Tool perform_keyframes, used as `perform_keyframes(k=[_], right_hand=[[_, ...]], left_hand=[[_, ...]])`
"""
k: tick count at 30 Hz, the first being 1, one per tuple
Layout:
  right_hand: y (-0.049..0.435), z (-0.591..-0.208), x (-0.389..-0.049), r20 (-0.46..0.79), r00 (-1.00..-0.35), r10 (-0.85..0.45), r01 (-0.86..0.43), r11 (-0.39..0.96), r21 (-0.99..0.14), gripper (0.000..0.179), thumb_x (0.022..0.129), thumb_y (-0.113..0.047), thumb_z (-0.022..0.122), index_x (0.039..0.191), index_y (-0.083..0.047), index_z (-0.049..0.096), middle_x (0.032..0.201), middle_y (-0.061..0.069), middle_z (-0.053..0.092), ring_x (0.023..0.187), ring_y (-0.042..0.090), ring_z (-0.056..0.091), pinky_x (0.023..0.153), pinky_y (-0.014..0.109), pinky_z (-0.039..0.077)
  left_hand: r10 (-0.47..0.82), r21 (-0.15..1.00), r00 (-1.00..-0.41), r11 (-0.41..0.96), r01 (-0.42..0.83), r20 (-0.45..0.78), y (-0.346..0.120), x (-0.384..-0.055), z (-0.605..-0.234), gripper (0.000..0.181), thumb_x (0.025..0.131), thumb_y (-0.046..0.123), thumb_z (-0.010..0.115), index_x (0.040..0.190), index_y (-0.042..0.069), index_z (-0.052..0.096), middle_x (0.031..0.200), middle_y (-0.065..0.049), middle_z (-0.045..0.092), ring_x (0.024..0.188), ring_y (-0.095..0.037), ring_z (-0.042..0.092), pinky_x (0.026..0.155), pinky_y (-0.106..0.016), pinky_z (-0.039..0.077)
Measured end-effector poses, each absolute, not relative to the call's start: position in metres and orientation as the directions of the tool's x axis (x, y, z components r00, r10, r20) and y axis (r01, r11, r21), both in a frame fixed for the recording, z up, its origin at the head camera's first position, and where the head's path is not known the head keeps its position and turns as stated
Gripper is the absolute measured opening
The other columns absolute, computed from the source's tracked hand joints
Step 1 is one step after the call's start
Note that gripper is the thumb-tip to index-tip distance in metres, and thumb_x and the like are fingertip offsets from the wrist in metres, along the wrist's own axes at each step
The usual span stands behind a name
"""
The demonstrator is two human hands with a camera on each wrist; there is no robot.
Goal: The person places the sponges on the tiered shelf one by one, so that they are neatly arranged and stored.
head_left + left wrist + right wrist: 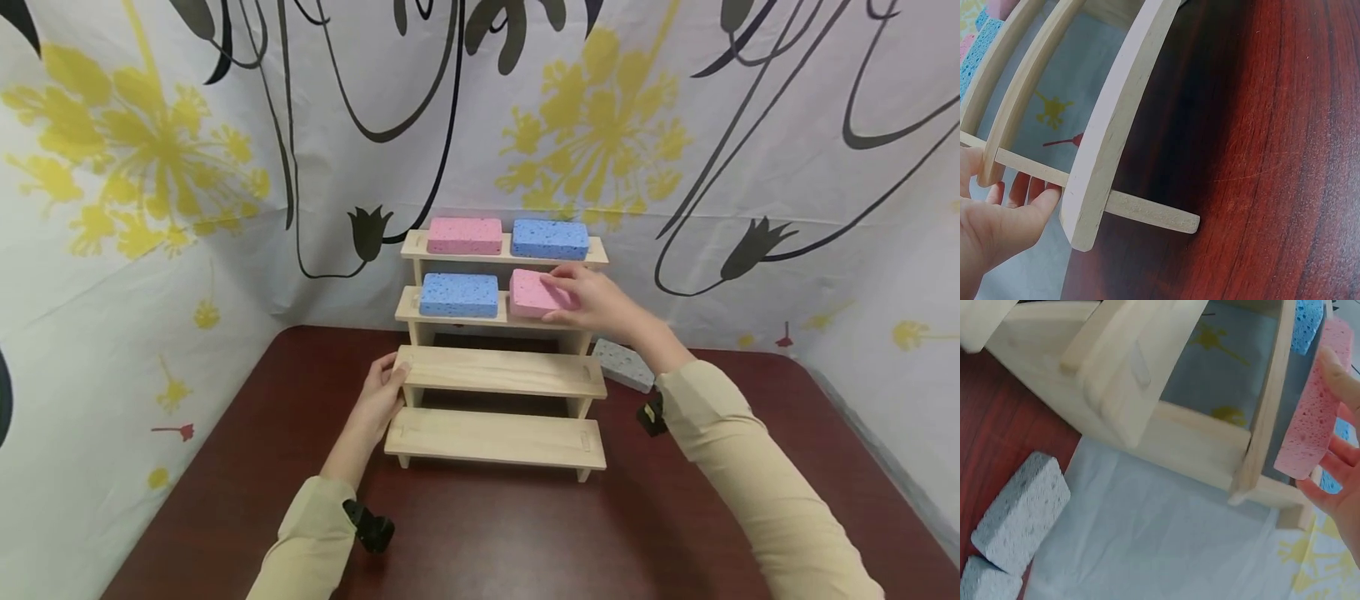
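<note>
A light wooden stand with stepped shelves (495,371) is on the dark table. My right hand (600,304) pinches a pink sponge (531,295) between thumb and fingers at the right part of the second shelf from the top. In the right wrist view the same pink sponge (1315,409) is tilted in the fingers. A blue sponge (459,296) lies left of it on that shelf. Above, a pink sponge (465,237) and a blue sponge (550,240) lie on the top shelf. My left hand (380,398) grips the stand's left side, near the third shelf down.
Grey sponges lie on the table right of the stand; one grey sponge (624,365) is partly behind the right arm, and a second grey sponge (988,581) shows in the right wrist view. A patterned cloth (337,167) hangs behind the dark red table (480,533).
</note>
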State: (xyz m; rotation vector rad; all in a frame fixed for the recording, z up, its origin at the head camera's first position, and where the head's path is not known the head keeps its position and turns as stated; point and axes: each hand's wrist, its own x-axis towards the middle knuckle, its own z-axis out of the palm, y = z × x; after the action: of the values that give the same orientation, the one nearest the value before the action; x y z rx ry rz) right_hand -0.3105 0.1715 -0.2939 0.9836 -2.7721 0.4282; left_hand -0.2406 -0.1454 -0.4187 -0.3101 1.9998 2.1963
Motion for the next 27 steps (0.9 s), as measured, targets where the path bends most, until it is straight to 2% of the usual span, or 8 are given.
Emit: perform_keyframes(k=[5,12,15,19,23,25,27], right_hand=[[0.163,-0.299,-0.316,0.149,-0.803,-0.577,-0.596,0.772,-0.221,0.060,0.080,-0.030,0.070,0.130,-0.003,0.050,0.126,0.023,0.048,0.111,0.039,0.051,0.095,0.051,0.039],[0.162,-0.298,-0.316,0.152,-0.793,-0.590,-0.609,0.771,-0.186,0.060,0.083,-0.027,0.067,0.132,-0.002,0.046,0.131,0.024,0.046,0.117,0.041,0.047,0.101,0.052,0.036],[0.164,-0.304,-0.313,0.213,-0.772,-0.599,-0.630,0.765,-0.133,0.058,0.083,-0.028,0.066,0.132,-0.003,0.047,0.132,0.024,0.046,0.120,0.040,0.045,0.102,0.055,0.033],[0.177,-0.316,-0.306,0.388,-0.726,-0.568,-0.650,0.751,-0.116,0.057,0.078,-0.029,0.072,0.126,-0.005,0.053,0.130,0.022,0.049,0.120,0.038,0.044,0.101,0.055,0.032],[0.204,-0.330,-0.301,0.558,-0.686,-0.468,-0.661,0.722,-0.207,0.058,0.070,-0.022,0.079,0.120,-0.003,0.056,0.124,0.022,0.049,0.116,0.039,0.044,0.097,0.054,0.034],[0.221,-0.338,-0.299,0.587,-0.695,-0.415,-0.643,0.724,-0.250,0.059,0.070,-0.018,0.079,0.121,0.000,0.055,0.124,0.023,0.048,0.115,0.040,0.043,0.095,0.055,0.034],[0.239,-0.346,-0.296,0.557,-0.749,-0.359,-0.588,0.747,-0.310,0.062,0.072,-0.019,0.077,0.125,0.000,0.051,0.125,0.025,0.045,0.116,0.042,0.040,0.095,0.057,0.033]], left_hand=[[-0.018,0.964,-0.969,-0.099,-0.245,-0.248,-0.148,-0.238,-0.419,0.054,0.098,0.024,0.041,0.144,0.012,0.016,0.143,-0.018,0.028,0.133,-0.032,0.031,0.111,-0.049,0.022],[-0.013,0.966,-0.972,-0.117,-0.231,-0.234,-0.149,-0.239,-0.416,0.055,0.098,0.025,0.041,0.144,0.012,0.014,0.145,-0.019,0.026,0.134,-0.032,0.029,0.111,-0.049,0.022],[-0.021,0.965,-0.971,-0.115,-0.236,-0.240,-0.148,-0.239,-0.418,0.055,0.098,0.026,0.042,0.144,0.013,0.015,0.144,-0.018,0.026,0.134,-0.032,0.030,0.111,-0.049,0.022],[-0.019,0.961,-0.967,-0.112,-0.251,-0.255,-0.146,-0.239,-0.421,0.054,0.098,0.025,0.041,0.144,0.013,0.016,0.144,-0.018,0.027,0.134,-0.032,0.030,0.111,-0.049,0.022],[-0.012,0.962,-0.966,-0.095,-0.255,-0.258,-0.145,-0.239,-0.420,0.054,0.098,0.026,0.041,0.144,0.014,0.015,0.145,-0.017,0.026,0.135,-0.032,0.029,0.111,-0.049,0.022],[-0.009,0.964,-0.967,-0.087,-0.252,-0.254,-0.146,-0.239,-0.420,0.055,0.098,0.026,0.041,0.144,0.014,0.015,0.145,-0.017,0.026,0.135,-0.032,0.029,0.111,-0.049,0.022],[-0.005,0.964,-0.967,-0.082,-0.253,-0.254,-0.146,-0.239,-0.418,0.055,0.098,0.027,0.041,0.145,0.014,0.014,0.146,-0.017,0.025,0.135,-0.032,0.028,0.111,-0.049,0.022]])
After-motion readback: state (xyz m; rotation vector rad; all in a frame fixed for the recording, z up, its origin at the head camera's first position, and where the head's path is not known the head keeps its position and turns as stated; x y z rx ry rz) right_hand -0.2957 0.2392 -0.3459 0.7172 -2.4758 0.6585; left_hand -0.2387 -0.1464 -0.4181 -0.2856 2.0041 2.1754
